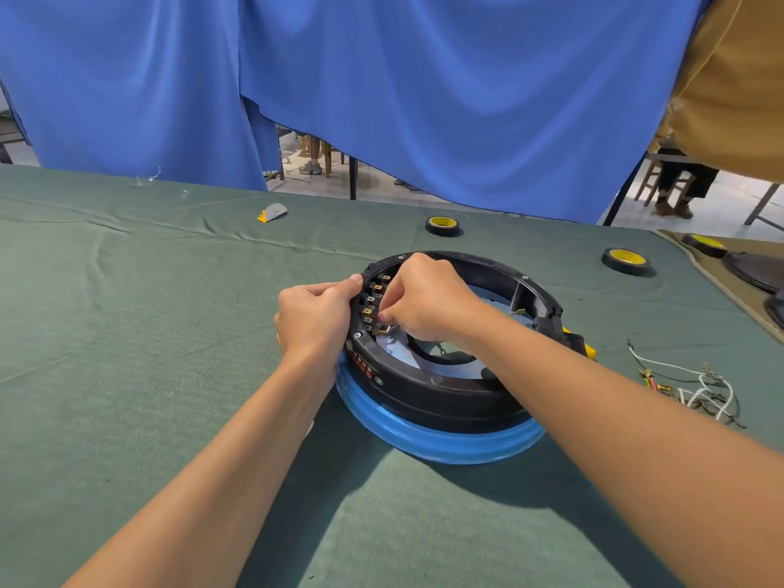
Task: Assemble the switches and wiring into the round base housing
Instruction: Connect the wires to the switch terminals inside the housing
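Housing point(445, 392): black ring on a blue base, mid-scene on the green cloth point(148, 333).
Switches point(370, 305): a row on the housing's left inner wall.
Left hand point(316, 316): curled round the housing's left rim, thumb on top.
Right hand point(428, 303): inside the ring, fingertips pinching a brass terminal point(384, 331) at the switches.
Wires point(700, 388): loose bundle right of the housing.
Tape roll point(442, 225): beyond the housing.

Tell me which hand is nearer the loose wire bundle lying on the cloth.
Right. The right hand is inside the black housing, pinching a connector, with the wire bundle off to its right. The left hand grips the housing's left rim, farther from it.
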The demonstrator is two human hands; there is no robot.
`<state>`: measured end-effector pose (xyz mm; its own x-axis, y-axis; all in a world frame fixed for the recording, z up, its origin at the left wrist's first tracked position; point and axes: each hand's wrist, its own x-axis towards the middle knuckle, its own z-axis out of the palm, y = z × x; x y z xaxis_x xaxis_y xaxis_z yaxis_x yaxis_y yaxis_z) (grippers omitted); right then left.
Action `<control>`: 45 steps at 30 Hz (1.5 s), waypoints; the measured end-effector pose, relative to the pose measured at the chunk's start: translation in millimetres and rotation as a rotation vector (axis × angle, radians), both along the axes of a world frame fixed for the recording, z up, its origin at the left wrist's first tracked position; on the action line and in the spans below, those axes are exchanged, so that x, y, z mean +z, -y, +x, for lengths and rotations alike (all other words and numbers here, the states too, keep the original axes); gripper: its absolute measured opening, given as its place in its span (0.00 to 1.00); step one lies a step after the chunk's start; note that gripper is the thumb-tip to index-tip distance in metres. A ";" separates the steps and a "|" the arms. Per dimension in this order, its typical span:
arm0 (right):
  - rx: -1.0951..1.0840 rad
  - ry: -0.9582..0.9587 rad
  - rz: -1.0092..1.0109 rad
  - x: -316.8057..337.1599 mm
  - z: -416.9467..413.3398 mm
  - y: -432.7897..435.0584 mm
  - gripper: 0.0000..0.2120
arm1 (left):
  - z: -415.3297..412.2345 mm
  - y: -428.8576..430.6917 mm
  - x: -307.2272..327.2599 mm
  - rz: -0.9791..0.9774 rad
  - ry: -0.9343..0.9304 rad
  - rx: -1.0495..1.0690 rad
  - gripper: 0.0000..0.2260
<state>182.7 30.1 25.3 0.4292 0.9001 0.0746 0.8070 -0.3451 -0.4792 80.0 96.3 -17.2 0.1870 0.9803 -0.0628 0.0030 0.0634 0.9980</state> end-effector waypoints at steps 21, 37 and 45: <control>0.023 -0.016 -0.051 6.3 4.8 -2.9 0.07 | 1.1 4.3 5.3 0.070 -0.232 0.186 0.14; -0.045 -0.052 0.006 5.6 -5.9 -4.3 0.09 | 1.2 2.2 3.9 0.039 -0.184 0.168 0.14; -0.078 -0.129 -0.005 5.2 -1.3 -3.5 0.07 | 2.3 0.0 0.8 0.057 -0.209 0.173 0.15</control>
<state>181.4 33.6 30.5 0.5038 0.8638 0.0103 0.7095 -0.4069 -0.5753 82.2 96.3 -16.3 0.0050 0.9996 -0.0261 0.2035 0.0245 0.9788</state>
